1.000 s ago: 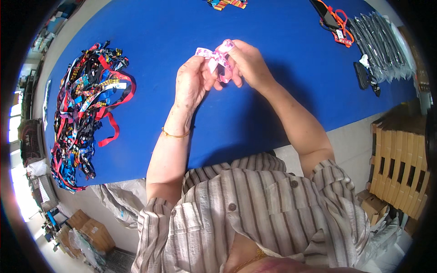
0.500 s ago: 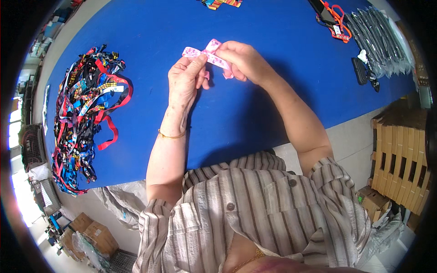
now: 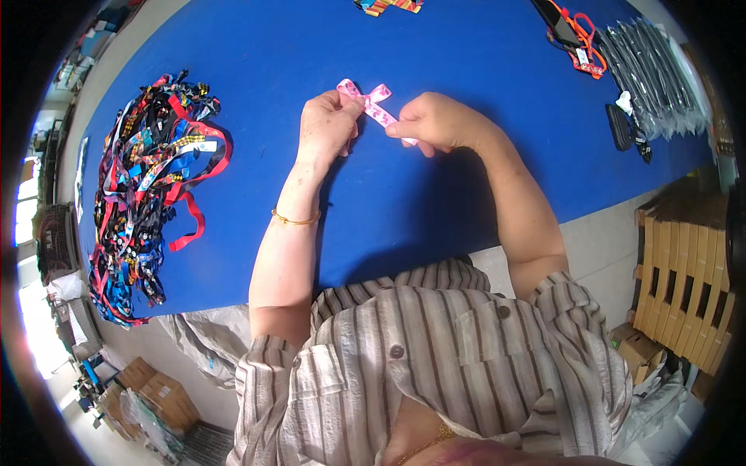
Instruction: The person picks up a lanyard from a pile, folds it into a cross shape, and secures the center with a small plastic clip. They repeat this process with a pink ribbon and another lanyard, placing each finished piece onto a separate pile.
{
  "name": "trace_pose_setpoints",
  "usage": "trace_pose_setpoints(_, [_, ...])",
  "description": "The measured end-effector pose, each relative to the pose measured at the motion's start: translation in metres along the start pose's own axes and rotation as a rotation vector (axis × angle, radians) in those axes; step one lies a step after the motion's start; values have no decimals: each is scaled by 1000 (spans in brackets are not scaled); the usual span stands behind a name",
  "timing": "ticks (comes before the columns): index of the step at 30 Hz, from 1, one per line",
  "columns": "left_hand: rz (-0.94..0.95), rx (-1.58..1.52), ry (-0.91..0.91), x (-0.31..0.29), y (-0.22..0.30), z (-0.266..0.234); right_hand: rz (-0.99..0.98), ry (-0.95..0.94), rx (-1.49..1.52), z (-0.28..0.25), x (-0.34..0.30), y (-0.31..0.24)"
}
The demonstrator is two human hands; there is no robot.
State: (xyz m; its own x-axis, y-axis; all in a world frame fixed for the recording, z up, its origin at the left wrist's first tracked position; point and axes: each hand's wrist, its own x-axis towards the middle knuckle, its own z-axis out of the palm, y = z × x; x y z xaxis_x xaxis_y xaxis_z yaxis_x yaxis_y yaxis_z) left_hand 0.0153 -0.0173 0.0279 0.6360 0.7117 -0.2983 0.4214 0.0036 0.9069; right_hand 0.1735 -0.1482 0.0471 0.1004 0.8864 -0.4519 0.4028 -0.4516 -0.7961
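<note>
Pink ribbon (image 3: 371,104) at upper centre of frame, over blue table (image 3: 466,46). Left hand (image 3: 329,124) pinches loop end; right hand (image 3: 437,123) pinches tail. Likely light, soft, limp, slightly slick — best gripped at crossing, fingertips only.

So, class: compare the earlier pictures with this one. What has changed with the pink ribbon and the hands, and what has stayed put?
The hands have drawn apart: the left hand and right hand now hold the pink ribbon stretched between them, with a small bow showing where it was bunched before. The pile of coloured ribbons on the blue table has not moved.
</note>
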Motion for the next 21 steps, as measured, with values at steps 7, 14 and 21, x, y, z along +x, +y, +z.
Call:
trace_pose_setpoints(7, [117,469,196,8,-5,-10,80,175,-87,-10,-5,-2])
trace_pose_setpoints(14, [152,585,219,4,-6,-10,-283,655,-145,5,35,13])
trace_pose_setpoints(21, [199,681,279,8,-24,-37,-221,627,-184,11,48,14])
